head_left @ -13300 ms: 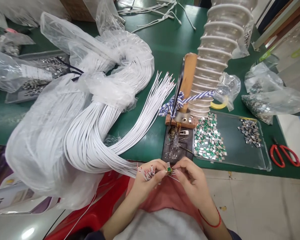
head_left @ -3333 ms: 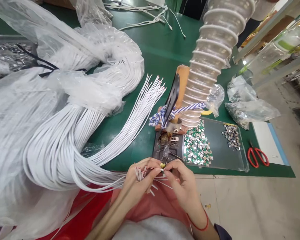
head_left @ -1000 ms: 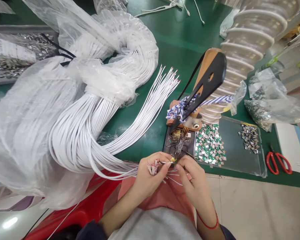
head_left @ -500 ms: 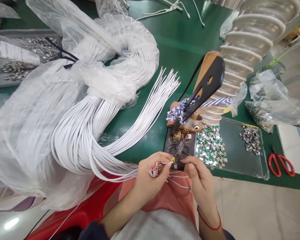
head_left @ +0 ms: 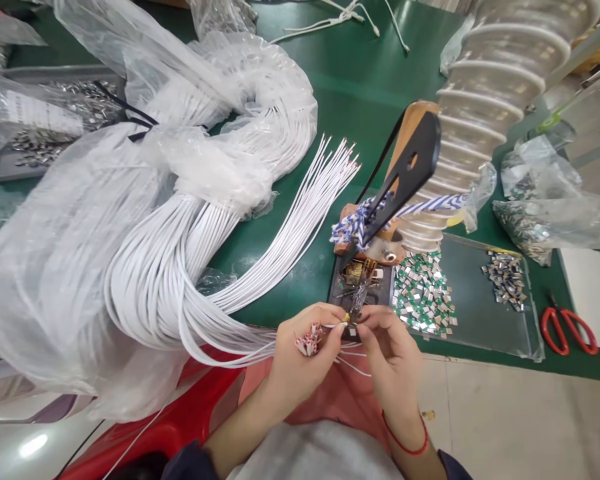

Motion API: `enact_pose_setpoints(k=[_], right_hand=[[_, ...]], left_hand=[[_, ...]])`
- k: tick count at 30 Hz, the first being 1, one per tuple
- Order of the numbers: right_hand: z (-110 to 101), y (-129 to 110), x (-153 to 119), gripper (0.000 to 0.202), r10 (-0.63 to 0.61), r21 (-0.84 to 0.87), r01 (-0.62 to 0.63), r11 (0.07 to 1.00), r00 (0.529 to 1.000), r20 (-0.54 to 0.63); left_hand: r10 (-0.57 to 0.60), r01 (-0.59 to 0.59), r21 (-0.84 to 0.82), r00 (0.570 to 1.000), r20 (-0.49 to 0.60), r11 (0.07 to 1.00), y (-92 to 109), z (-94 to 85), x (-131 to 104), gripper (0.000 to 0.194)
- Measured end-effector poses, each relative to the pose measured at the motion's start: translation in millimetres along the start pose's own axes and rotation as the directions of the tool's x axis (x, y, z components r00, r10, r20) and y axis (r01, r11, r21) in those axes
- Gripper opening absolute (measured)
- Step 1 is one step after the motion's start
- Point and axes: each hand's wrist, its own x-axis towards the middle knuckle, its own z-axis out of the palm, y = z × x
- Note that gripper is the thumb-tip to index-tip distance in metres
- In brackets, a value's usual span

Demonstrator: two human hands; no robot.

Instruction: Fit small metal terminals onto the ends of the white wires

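My left hand (head_left: 300, 347) is closed around a bunch of white cables (head_left: 250, 340), whose red and white wire ends (head_left: 309, 340) poke out of the fist. Between its thumb and forefinger, one cable end points right. My right hand (head_left: 393, 353) faces it with thumb and forefinger pinched together. What sits in that pinch is too small to make out. Both sets of fingertips meet just below the tip of a soldering iron (head_left: 364, 283), which is fixed in a stand with a wooden part and a black plate (head_left: 405, 173).
A large coil of white cables (head_left: 150, 280), partly in plastic, covers the left. Small green-and-silver boards (head_left: 425, 293) and metal connector shells (head_left: 505, 277) lie on a tray (head_left: 467, 287) at right, near red-handled scissors (head_left: 569, 330). A clear ribbed hose (head_left: 500, 87) comes down behind the stand.
My right hand has moved slightly left, bringing its fingertips up to those of my left hand. The left hand keeps its hold on the cables.
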Motion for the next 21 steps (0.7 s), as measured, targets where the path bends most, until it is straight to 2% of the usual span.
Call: enact_pose_setpoints(k=[7, 14, 18, 21], right_hand=[[0.2, 1.4, 0.7, 0.016, -0.030, 0.008, 0.030, 1.000, 1.000, 0.008], [-4.6, -0.8, 2.0, 0.014, 0.030, 0.051, -0.030, 0.998, 0.999, 0.014], [-8.7, 0.4, -2.1, 0.011, 0.075, -0.043, -0.076, 0.996, 0.997, -0.030], [-8.0, 1.6, -1.3, 0.011, 0.032, -0.081, -0.033, 0.996, 0.999, -0.011]], left_hand=[[-0.034, 0.031, -0.087, 0.999, -0.036, 0.996, 1.3, 2.5, -2.9, 0.018], [-0.050, 0.047, -0.084, 0.998, -0.032, 0.995, 0.5, 2.2, -5.2, 0.017], [-0.081, 0.079, -0.057, 0.996, -0.031, 0.995, -3.1, 1.6, -4.8, 0.016], [-0.079, 0.078, -0.036, 0.997, -0.019, 0.996, -5.6, 1.9, -4.6, 0.017]])
